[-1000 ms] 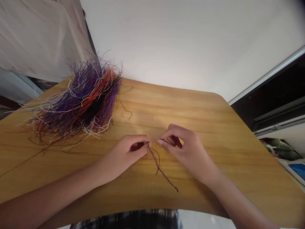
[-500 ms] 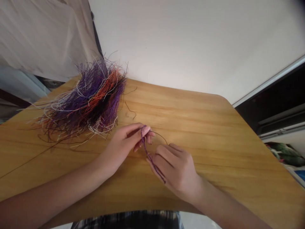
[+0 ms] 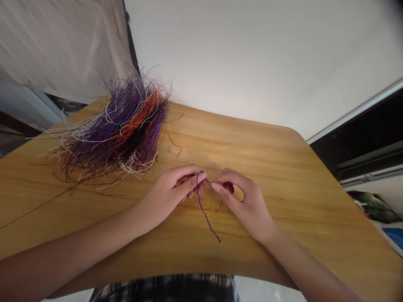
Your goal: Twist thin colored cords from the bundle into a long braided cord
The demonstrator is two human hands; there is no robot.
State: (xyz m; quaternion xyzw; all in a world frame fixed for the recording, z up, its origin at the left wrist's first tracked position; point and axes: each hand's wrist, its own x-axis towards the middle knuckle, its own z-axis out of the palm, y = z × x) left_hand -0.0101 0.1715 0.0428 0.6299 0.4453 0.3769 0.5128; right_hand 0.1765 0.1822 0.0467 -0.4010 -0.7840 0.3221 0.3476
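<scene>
Between the thumb and fingers of my left hand [image 3: 181,182] a twisted purple cord [image 3: 206,216] is pinched. It loops over my thumb, and its knotted end hangs down toward the near side of the table. Just to the right, my right hand [image 3: 241,195] pinches a thin dark thread [image 3: 209,181] close to the left fingertips. A loose dark end of thread [image 3: 219,206] dangles below the right fingers. How the thread and cord join is hidden by my left fingers.
A large bundle of loose purple, orange, black and white strands [image 3: 126,130] lies at the back left of the wooden table [image 3: 267,151]. A few stray threads [image 3: 174,144] rest beside it. A white wall [image 3: 236,58] rises behind the table.
My right hand has moved up from beside the cord and now pinches the dark thread near my left fingertips. The purple cord hangs free below my left hand.
</scene>
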